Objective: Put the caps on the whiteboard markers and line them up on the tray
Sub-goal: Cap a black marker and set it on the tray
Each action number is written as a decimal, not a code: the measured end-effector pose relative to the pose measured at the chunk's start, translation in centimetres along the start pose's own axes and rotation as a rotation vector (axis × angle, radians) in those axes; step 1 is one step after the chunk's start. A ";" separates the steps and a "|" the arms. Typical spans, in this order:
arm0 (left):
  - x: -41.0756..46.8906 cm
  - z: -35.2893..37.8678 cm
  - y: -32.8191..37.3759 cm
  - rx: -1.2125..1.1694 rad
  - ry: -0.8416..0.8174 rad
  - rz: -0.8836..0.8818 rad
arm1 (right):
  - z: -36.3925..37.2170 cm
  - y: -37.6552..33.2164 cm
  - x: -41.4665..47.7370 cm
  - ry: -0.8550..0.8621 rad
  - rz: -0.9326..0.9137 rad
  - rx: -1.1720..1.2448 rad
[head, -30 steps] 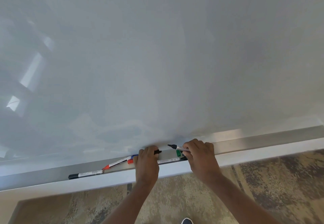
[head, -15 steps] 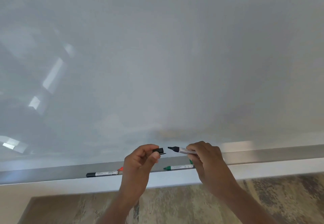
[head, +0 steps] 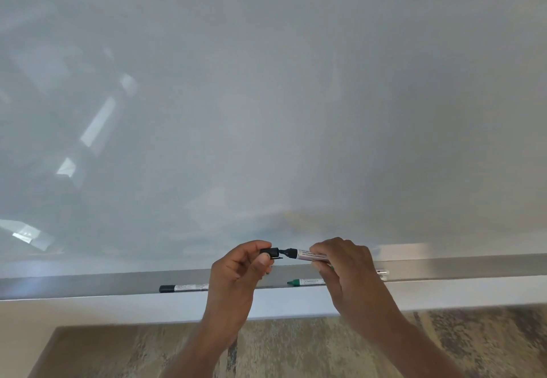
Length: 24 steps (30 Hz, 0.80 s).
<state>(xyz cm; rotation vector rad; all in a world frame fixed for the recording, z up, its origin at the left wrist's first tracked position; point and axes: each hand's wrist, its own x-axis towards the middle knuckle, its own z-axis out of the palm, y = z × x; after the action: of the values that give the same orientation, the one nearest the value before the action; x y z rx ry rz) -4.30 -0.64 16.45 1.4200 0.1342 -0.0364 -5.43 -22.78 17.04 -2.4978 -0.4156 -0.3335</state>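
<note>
My left hand (head: pixel 236 277) pinches a black cap (head: pixel 270 252) between thumb and fingers. My right hand (head: pixel 349 274) grips a black marker (head: pixel 307 255) by its white barrel, tip pointing left. The cap's mouth meets the marker's tip, just above the metal tray (head: pixel 88 284). On the tray lie a capped black marker (head: pixel 183 288) at the left and an uncapped green marker (head: pixel 306 282) between my hands. The end of another marker (head: pixel 383 273) shows to the right of my right hand. Other markers behind my hands are hidden.
The whiteboard (head: pixel 266 96) fills the upper view, with window reflections at the left. A white ledge (head: pixel 444 292) runs below the tray. Patterned carpet (head: pixel 296 348) lies beneath.
Both hands rose from the tray and came together. The cap in my left hand has closed the gap to the marker tip. The view shifted, and the red marker is now out of sight.
</note>
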 end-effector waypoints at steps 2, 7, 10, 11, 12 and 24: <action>-0.2 -0.3 0.2 -0.010 -0.003 0.003 | 0.1 -0.3 -0.1 -0.001 0.002 0.003; -0.4 -0.8 0.5 -0.024 -0.024 -0.008 | 0.1 -1.1 0.0 -0.005 -0.023 -0.030; -0.5 -0.9 0.7 -0.022 -0.043 -0.007 | 0.0 -1.6 0.2 -0.024 -0.059 -0.082; -0.5 -0.9 0.7 -0.020 -0.047 -0.008 | 0.0 -1.8 0.3 -0.030 -0.064 -0.085; -0.5 -1.0 0.6 -0.023 -0.048 -0.014 | 0.0 -1.8 0.3 -0.036 -0.066 -0.076; -1.3 -1.6 -1.0 0.066 -0.056 0.010 | 1.7 -2.3 -0.4 -0.008 0.005 0.053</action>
<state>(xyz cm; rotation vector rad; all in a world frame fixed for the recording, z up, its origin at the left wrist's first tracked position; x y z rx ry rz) -5.85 0.75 15.36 1.4845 0.0802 -0.0723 -6.39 -20.04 16.74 -2.4493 -0.4158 -0.3065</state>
